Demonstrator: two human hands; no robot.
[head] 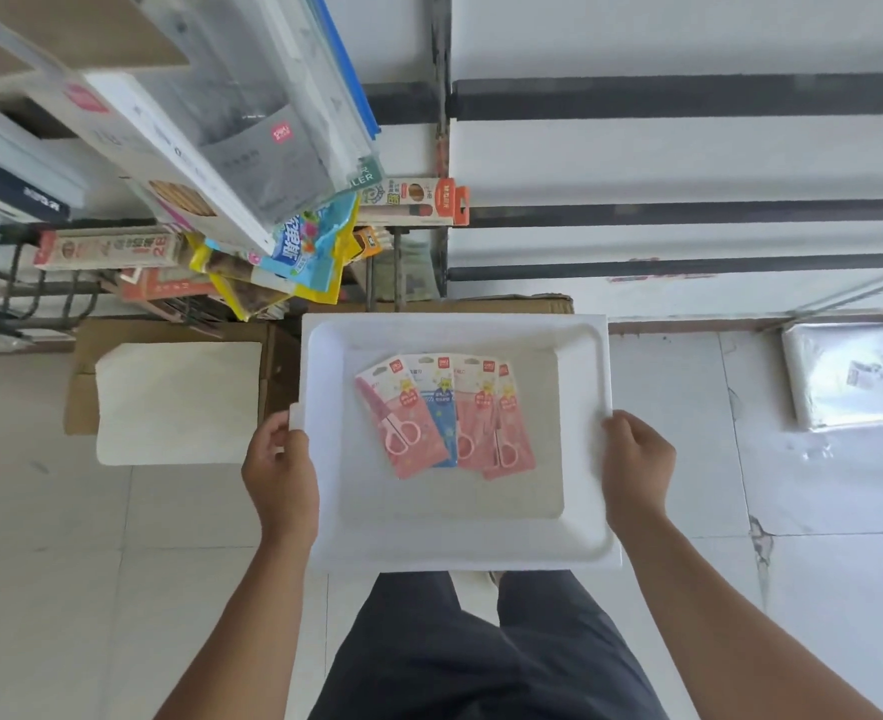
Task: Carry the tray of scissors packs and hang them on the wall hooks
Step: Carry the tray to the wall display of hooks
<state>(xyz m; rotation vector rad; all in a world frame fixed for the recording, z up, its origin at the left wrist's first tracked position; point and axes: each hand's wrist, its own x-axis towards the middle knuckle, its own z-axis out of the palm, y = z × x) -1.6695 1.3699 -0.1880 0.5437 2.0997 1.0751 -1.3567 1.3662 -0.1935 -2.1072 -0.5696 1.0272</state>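
I hold a white tray (pixel 585 543) level in front of me. My left hand (pixel 279 472) grips its left rim and my right hand (pixel 636 467) grips its right rim. Several scissors packs (pixel 444 415) lie fanned and overlapping on the tray's far half; most are pink, one is blue (pixel 442 420). The white slatted wall (pixel 689 163) with dark horizontal grooves rises ahead on the right. I cannot make out any bare hooks on it.
Hanging stationery packs (pixel 252 163) crowd the display at upper left, with pencil boxes (pixel 413 202) beside them. A cardboard box (pixel 169 376) topped with a white sheet sits on the floor left of the tray. A plastic-wrapped bundle (pixel 855 376) lies on the floor at right.
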